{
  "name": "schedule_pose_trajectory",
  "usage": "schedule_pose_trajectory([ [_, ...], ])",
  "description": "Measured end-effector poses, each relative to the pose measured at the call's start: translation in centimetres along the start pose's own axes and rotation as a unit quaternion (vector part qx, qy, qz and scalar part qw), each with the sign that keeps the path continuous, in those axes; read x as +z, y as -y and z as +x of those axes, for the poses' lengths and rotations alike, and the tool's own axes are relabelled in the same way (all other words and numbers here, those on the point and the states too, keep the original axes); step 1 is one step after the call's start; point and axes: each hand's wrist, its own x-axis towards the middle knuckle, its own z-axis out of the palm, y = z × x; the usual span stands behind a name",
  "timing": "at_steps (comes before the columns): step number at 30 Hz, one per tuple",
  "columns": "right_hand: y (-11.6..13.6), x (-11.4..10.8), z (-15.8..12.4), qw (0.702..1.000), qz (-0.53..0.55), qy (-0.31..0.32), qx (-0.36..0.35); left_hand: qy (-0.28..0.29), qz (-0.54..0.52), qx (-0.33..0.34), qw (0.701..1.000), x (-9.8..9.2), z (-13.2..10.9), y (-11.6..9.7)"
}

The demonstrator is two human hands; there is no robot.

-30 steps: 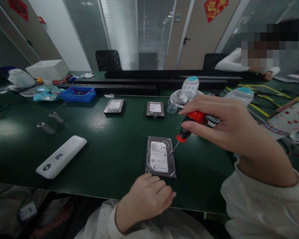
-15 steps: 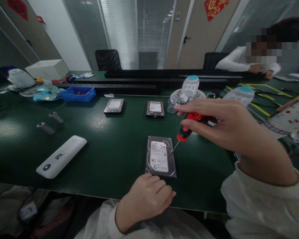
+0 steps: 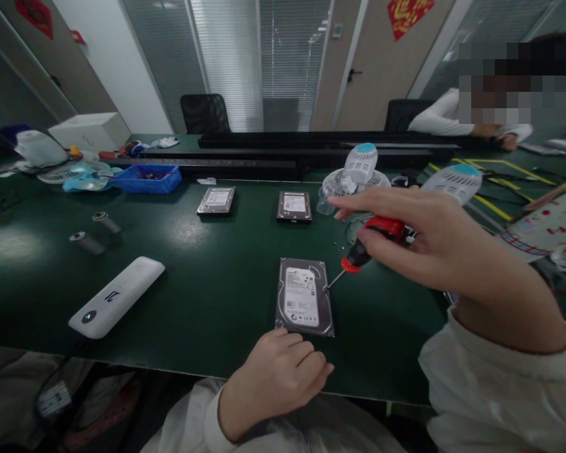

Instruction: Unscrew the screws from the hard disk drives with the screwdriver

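A hard drive (image 3: 304, 299) with a white label lies flat on the green table, its near edge at my knuckles. My left hand (image 3: 280, 374) is curled into a loose fist there, apparently touching that edge; nothing shows in its fingers. In my right hand (image 3: 415, 233) is a red and black screwdriver (image 3: 361, 248), held between thumb and fingers with the forefinger stretched over the handle. The tool leans to the right, its tip at the drive's right edge. Several tiny screws (image 3: 338, 250) lie just beyond the drive.
Two more hard drives, a left one (image 3: 216, 201) and a right one (image 3: 294, 206), lie farther back. At left are a white power bank (image 3: 117, 296), two metal cylinders (image 3: 87, 242) and a blue bin (image 3: 148, 179). White fans (image 3: 361, 167) stand behind my right hand. A person (image 3: 446, 116) sits across.
The screwdriver handle has tipped lower and to the right in my right hand, with its tip staying at the drive's edge. My left hand and the drive have not moved.
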Motion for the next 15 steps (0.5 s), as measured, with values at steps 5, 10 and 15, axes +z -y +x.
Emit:
schedule_pose_trajectory([
  [5, -0.07, -0.05, -0.03, 1.0, -0.003, 0.012, -0.007, -0.002, 0.0, 0.002, 1.0, 0.08, -0.13, 0.01],
  [10, -0.24, 0.34, -0.04, 1.0, -0.001, -0.001, 0.028, 0.001, -0.001, -0.002, 1.0, 0.11, -0.2, 0.01],
  [15, -0.13, -0.26, -0.19, 0.998, 0.037, 0.027, 0.034, -0.009, 0.002, 0.005, 1.0, 0.15, -0.09, 0.04],
])
